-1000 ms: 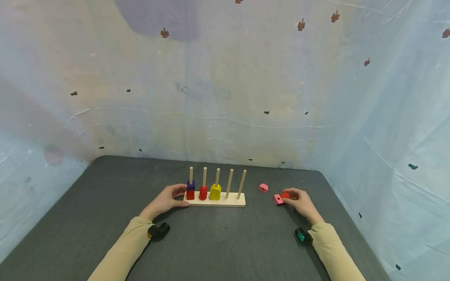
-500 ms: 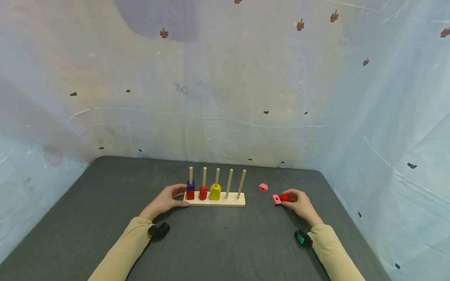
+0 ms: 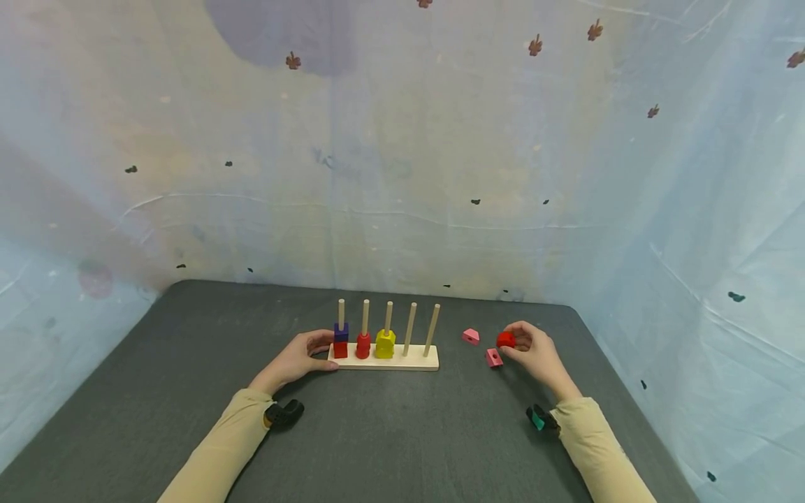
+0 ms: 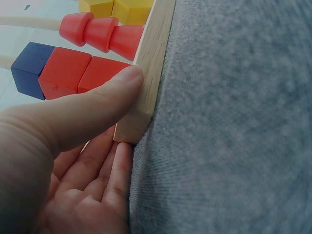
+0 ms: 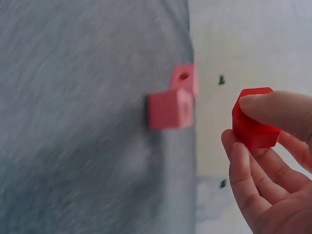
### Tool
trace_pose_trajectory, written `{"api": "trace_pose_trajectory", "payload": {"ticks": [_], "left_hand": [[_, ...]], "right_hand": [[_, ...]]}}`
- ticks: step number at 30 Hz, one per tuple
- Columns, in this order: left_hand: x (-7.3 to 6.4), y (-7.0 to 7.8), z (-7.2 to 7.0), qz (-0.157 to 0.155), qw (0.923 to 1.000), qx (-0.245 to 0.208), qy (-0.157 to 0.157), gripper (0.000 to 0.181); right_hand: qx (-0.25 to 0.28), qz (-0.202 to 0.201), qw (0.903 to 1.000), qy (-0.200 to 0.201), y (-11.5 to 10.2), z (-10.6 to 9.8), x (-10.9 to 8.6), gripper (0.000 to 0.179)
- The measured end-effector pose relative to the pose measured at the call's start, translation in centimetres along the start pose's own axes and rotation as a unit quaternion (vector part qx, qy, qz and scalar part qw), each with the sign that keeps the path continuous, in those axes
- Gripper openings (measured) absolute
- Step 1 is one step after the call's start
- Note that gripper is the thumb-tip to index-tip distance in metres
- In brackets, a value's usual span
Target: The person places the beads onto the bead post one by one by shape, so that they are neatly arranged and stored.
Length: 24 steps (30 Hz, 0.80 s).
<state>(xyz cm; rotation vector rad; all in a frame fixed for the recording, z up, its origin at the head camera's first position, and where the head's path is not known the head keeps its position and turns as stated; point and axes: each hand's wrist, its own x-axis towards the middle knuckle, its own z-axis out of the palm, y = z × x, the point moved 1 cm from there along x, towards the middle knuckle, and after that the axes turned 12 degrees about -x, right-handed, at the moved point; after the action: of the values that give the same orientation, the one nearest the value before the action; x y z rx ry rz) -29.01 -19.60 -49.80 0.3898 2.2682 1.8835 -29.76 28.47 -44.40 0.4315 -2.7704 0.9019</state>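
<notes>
My left hand (image 3: 297, 358) holds the left end of a wooden peg board (image 3: 415, 362); in the left wrist view its thumb (image 4: 105, 109) lies along the board's front edge. On the leftmost peg a dark blue block (image 4: 33, 70) tops red square blocks (image 4: 64, 73). Red flared beads (image 3: 363, 345) fill the bottom of the second peg, and yellow blocks (image 3: 386, 344) the third. The two right pegs (image 3: 432, 330) are bare. Off to the right, my right hand (image 3: 534, 353) pinches a red hexagonal block (image 5: 254, 119) between thumb and fingers, raised above the table.
Two pink blocks lie on the dark table (image 3: 390, 433) between board and right hand: a nearer pink block (image 3: 494, 358) and a farther pink block (image 3: 471, 336). A pale patterned curtain (image 3: 402, 175) hangs behind the table and along its sides.
My right hand has lifted the red hexagonal block up and away from the nearer pink block, which has shifted slightly left. My left hand stays on the peg board.
</notes>
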Motion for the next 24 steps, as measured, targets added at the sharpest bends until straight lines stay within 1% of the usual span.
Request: {"api": "trace_pose_trajectory", "payload": {"ticks": [4, 12, 14, 19, 24], "left_hand": [[0.0, -0.1, 0.0, -0.003, 1.0, -0.002, 0.002, 0.072], [0.1, -0.1, 0.0, -0.004, 1.0, -0.001, 0.0, 0.072], [0.1, -0.1, 0.0, -0.01, 0.9999, -0.007, 0.002, 0.072], [0.1, -0.1, -0.1, -0.01, 0.9999, -0.009, 0.002, 0.072], [0.0, 0.0, -0.1, 0.001, 1.0, 0.0, -0.001, 0.071]], "right_hand": [[0.011, -0.03, 0.9994, 0.014, -1.8, -0.3, 0.5, 0.033], [0.008, -0.085, 0.9957, 0.038, -6.5, -1.1, 1.5, 0.036], [0.01, -0.091, 0.995, 0.038, -7.6, -1.3, 1.8, 0.036], [0.031, -0.102, 0.9938, 0.033, -9.9, -1.3, 2.8, 0.036], [0.063, -0.113, 0.9911, 0.033, -11.9, -1.2, 3.9, 0.036]]}}
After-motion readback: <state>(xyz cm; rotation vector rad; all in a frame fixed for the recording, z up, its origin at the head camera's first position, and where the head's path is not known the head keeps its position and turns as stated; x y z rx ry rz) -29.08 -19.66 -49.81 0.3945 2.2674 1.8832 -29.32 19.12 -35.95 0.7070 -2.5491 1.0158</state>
